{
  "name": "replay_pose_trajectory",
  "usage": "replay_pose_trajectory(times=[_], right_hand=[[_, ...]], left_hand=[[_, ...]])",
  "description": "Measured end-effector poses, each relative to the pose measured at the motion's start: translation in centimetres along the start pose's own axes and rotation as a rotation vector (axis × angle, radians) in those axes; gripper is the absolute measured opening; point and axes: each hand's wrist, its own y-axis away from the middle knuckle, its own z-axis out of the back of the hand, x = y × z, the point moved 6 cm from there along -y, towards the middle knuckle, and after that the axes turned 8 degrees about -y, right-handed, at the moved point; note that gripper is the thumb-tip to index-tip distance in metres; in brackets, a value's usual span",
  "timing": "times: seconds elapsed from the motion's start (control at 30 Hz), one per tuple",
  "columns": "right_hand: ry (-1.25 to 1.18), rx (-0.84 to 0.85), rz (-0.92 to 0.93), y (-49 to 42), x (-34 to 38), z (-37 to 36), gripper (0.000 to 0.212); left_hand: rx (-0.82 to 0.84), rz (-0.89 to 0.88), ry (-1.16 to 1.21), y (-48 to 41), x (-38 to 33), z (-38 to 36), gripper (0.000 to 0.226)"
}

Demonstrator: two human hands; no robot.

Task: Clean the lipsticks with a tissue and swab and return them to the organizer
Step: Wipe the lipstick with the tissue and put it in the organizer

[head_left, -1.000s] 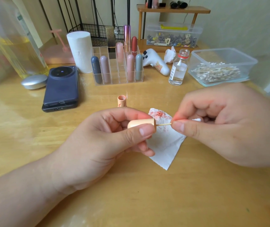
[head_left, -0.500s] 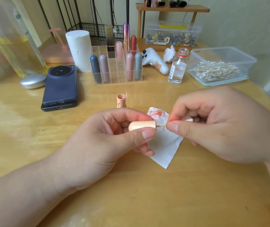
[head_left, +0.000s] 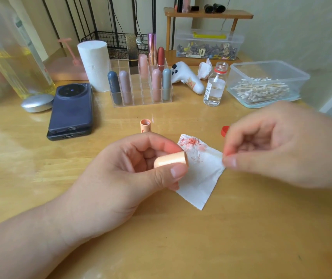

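Wooden table (head_left: 241,238) has bare room near me and at both sides. My left hand (head_left: 120,178) grips the cap (head_left: 170,161) sideways over the stained tissue (head_left: 199,182), and my right hand (head_left: 281,146) pinches the tissue's corner. Behind them stand the lipstick (head_left: 145,126), organizer (head_left: 145,94), bottle (head_left: 214,91), swab box (head_left: 296,81) and phone (head_left: 70,109).

No lettering reads from here. The white label on the glass bottle (head_left: 214,89), at about one o'clock on the desk (head_left: 241,228), is only blur.
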Motion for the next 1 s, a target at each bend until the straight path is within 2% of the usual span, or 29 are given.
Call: replay_pose_trajectory(times=[0.1,0.17,0.23,0.33,0.53,0.7,0.83,0.93,1.0], right_hand=[[0.072,-0.209,-0.106,-0.1,-2.0,4.0,0.013],[0.166,-0.328,-0.219,-0.2,-3.8,6.0,0.011],[0.222,-0.348,-0.347,-0.2,-5.3,6.6,0.012],[0.324,-0.262,-0.494,-0.3,-6.3,5.8,0.016],[0.386,-0.224,-0.586,-0.9,-7.1,4.2,0.019],[0.402,-0.26,-0.63,-1.1,-7.5,4.5,0.022],[0.413,-0.258,-0.641,-1.2,-7.7,4.4,0.024],[0.432,-0.281,-0.624,-1.1,-7.1,4.7,0.03],[0.41,-0.383,-0.563,-1.2,-6.1,4.8,0.033]], left_hand=[[0.022,-0.019,-0.008,-0.1,-0.1,-0.1,0.021],[0.014,-0.025,-0.034,-0.1,-0.1,-0.3,0.021],[-0.003,-0.021,-0.068,-0.1,0.0,-0.3,0.025],[0.008,-0.008,-0.113,0.1,0.2,-0.5,0.034],[0.012,0.007,-0.276,0.3,0.0,-0.4,0.023],[0.054,0.011,-0.306,0.3,0.2,-0.6,0.033],[0.061,-0.018,-0.319,0.2,0.5,-0.4,0.033],[-0.025,-0.152,-0.314,0.3,-0.5,0.1,0.027],[-0.183,-0.323,-0.236,0.5,-2.2,1.2,0.021]])
